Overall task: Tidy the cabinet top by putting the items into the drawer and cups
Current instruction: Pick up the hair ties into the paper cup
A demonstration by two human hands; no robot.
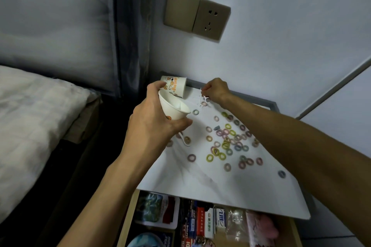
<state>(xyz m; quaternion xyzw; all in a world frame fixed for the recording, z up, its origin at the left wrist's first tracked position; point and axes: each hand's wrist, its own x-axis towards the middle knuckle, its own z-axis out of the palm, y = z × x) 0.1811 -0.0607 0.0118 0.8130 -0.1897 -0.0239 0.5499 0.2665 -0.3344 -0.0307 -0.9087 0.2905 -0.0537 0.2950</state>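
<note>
drawer (128, 216) open, labels blurred | left hand (152, 124) grips cup (174, 108) | right hand (215, 89) pinches floss pick (205, 97)

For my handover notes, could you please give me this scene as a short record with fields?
left grip: holds a cup, tilted
right grip: pinches white picks at the back of the top
second cup: back-left corner, by the wall
ties: many, coloured, scattered loose on the top
drawer: open, with packets inside
</note>
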